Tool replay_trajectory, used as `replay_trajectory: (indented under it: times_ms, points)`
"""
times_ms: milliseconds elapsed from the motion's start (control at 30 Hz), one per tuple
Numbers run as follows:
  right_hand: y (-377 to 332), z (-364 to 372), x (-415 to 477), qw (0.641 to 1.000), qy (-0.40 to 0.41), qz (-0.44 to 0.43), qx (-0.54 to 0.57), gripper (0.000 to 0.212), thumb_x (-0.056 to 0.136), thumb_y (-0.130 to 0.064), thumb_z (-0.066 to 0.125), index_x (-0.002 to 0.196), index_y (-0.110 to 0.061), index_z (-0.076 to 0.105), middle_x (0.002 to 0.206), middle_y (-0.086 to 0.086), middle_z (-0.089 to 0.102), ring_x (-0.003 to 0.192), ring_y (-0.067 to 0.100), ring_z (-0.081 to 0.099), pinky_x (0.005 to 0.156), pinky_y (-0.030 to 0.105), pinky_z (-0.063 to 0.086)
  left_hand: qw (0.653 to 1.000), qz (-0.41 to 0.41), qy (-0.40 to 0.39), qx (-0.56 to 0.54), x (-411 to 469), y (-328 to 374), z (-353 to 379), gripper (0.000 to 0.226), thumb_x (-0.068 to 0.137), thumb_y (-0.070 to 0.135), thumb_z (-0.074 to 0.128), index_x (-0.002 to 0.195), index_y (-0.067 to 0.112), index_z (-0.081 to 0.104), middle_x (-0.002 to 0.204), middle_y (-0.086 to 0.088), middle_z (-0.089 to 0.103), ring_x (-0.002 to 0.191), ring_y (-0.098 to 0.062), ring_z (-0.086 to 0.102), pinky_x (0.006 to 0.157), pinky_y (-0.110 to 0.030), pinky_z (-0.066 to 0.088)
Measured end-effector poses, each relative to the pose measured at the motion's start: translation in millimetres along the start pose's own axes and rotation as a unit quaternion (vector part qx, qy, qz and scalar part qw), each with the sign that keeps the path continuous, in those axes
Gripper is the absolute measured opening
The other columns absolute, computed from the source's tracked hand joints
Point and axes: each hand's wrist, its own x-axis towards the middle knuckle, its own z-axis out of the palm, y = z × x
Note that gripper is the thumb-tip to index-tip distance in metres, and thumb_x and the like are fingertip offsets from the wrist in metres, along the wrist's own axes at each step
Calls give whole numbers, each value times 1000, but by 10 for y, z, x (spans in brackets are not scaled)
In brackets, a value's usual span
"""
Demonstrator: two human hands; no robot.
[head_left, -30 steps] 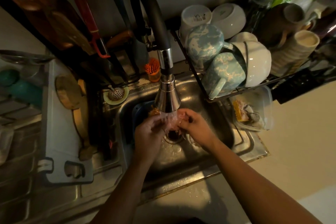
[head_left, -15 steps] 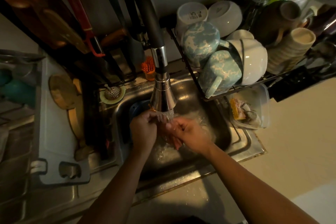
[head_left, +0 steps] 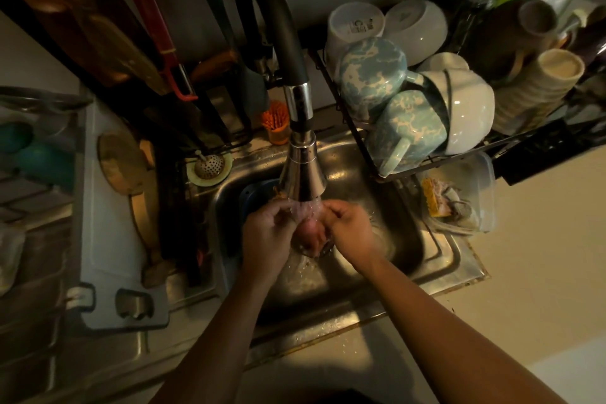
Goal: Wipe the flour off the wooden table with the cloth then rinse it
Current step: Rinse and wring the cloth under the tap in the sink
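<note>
Both grips closed on the cloth (head_left: 307, 228): left hand (head_left: 267, 234) curled round its nine o'clock edge, right hand (head_left: 351, 233) pinching the three o'clock edge. Pink, soaked, bunched into a wad between the two, just beneath the spray head (head_left: 303, 179). Full flow pouring through the wad and breaking on the sink (head_left: 413, 249) floor toward six o'clock. Rinse step by the look of it, wiping presumably done; no wooden table in view to confirm.

Outward now: blue tub (head_left: 255, 193) tucked behind the left hand at eleven o'clock, strainer (head_left: 209, 166) on the ledge at ten, marbled mugs (head_left: 390, 115) racked at one o'clock, clear container (head_left: 482, 174) at three.

Trouble ahead? Spray bouncing off the wad and over the front rim onto the desk (head_left: 328, 367) at six o'clock, droplets there already. Flour paste trapped in the folds if never opened out under the flow. Wet cloth slipping from a light pinch and dropping toward the drain. Knuckles knocking the spray head on any upward lift, with so little room above.
</note>
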Motion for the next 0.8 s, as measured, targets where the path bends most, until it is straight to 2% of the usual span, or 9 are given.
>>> replay_trajectory:
  times_ms: [100, 167, 233, 300, 400, 500, 633, 733, 800]
  points:
    - [-71, 2, -58, 999, -41, -18, 10, 22, 98, -13, 63, 86, 1, 75, 73, 22, 72, 62, 31, 67, 59, 32, 54, 998, -5, 61, 36, 71, -26, -12, 15, 93, 11, 64, 99, 18, 76, 95, 7, 74, 87, 0, 66, 77, -21, 55]
    - [-82, -8, -49, 996, -78, -29, 25, 18, 92, -12, 71, 87, 5, 75, 79, 22, 74, 69, 33, 70, 67, 40, 57, 996, -14, 85, 39, 109, -4, -60, 16, 94, 12, 64, 101, 18, 75, 95, 4, 74, 85, -4, 67, 79, -27, 56]
    - [-56, -19, 23, 999, -35, -7, 41, 7, 89, -7, 73, 89, -5, 79, 80, 13, 77, 71, 27, 71, 74, 49, 59, 999, -16, 26, -15, 82, 29, -71, 13, 92, 14, 67, 97, 22, 75, 90, 4, 75, 84, -9, 69, 78, -32, 57]
    - [-51, -13, 51, 998, 30, 3, 62, 13, 92, -7, 69, 86, -11, 79, 73, 12, 75, 63, 26, 67, 71, 56, 58, 996, -12, -51, -70, -20, 99, -50, 13, 87, 14, 73, 94, 26, 74, 89, 6, 76, 85, -9, 71, 75, -27, 57]
    - [-139, -38, -48, 992, -19, -17, 126, 15, 95, -10, 68, 89, 2, 74, 73, 28, 69, 61, 32, 60, 63, 44, 55, 999, -10, 9, -40, 8, 7, -20, 24, 86, 6, 72, 106, 19, 74, 97, 6, 76, 94, -8, 70, 77, -19, 56]
    - [-142, -99, -90, 988, -111, -8, 108, 11, 92, -9, 70, 85, 1, 71, 72, 19, 72, 62, 26, 65, 59, 27, 55, 997, -22, 70, -2, 108, -76, -35, 33, 87, -6, 61, 109, 14, 74, 101, 2, 76, 96, -8, 70, 84, -29, 59]
    - [-3, -92, -18, 1000, 1, 9, 25, 16, 95, -18, 68, 83, -9, 73, 68, -1, 73, 59, 8, 67, 63, 28, 54, 1000, 6, 16, 13, 67, -58, 36, 19, 86, 2, 71, 103, 11, 75, 92, 4, 77, 87, -4, 72, 75, -14, 55]
    - [-18, -28, -122, 999, -33, -21, 24, 16, 95, -18, 68, 83, -7, 70, 71, 3, 72, 62, 13, 69, 63, 25, 55, 998, 1, 43, 38, 124, -112, 40, 23, 86, -4, 66, 104, 8, 75, 94, 2, 77, 90, -6, 71, 75, -9, 52]
    - [-40, -14, -153, 997, -58, -51, 11, 12, 93, -15, 71, 81, -12, 69, 74, 3, 72, 68, 20, 71, 65, 25, 57, 997, -4, 51, 49, 150, -93, 24, 27, 87, -7, 61, 103, 9, 75, 96, 2, 76, 92, -7, 70, 81, -15, 54]
